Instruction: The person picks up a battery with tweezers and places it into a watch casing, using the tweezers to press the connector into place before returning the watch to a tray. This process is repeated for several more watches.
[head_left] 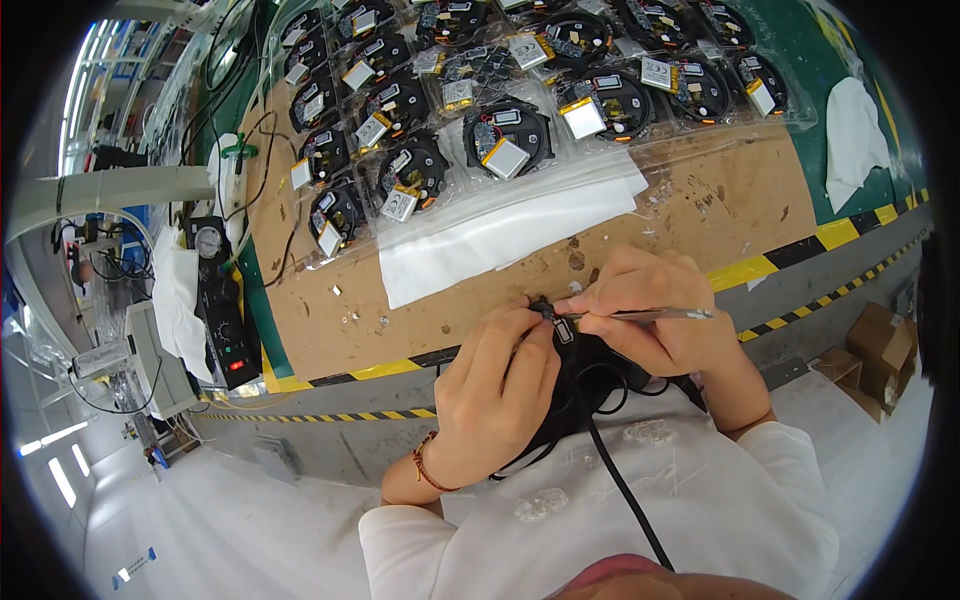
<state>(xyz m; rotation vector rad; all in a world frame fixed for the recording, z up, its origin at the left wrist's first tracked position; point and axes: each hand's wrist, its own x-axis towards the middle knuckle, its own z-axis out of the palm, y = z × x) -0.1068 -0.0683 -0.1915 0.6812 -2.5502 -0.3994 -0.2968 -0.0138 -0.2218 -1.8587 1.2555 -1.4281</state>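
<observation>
The left hand (495, 385) grips a round black plastic part with a cord (590, 375) to keep it steady, while the right hand (650, 310) pinches thin silver metal tweezers (650, 314) whose tips poke its top edge.

Clear trays of round black assemblies (505, 140) sit above a white sheet (500, 235) on the brown bench (700, 205).

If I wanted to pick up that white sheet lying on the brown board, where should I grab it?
Take the white sheet by its near left corner, coming from the person's side: that corner lies bare on the brown board, while the far edge is tucked under the clear trays.
</observation>
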